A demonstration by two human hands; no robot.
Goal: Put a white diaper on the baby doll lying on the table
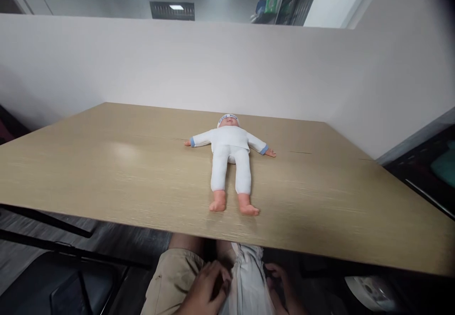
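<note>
A baby doll (231, 139) lies on its back on the table, arms spread wide and feet toward me. It wears a white top and trousers with blue cuffs, and a white headband with dark print covers its brow. Below the table edge, my left hand (208, 286) rests over my lap, fingers loosely bent and thumb apart from them, with nothing visible inside. A pale grey cloth (250, 277) with a gathered upper part lies between my hands. At its right side is my right hand (280, 284), fingers slightly apart in shadow. Both hands are well away from the doll.
The wooden table (142, 177) reaches back to a white partition (159, 64) with glass above. A black chair (53, 282) stands at lower left. A round white object (369, 293) is under the table at lower right. Dark furniture (426, 163) stands at right.
</note>
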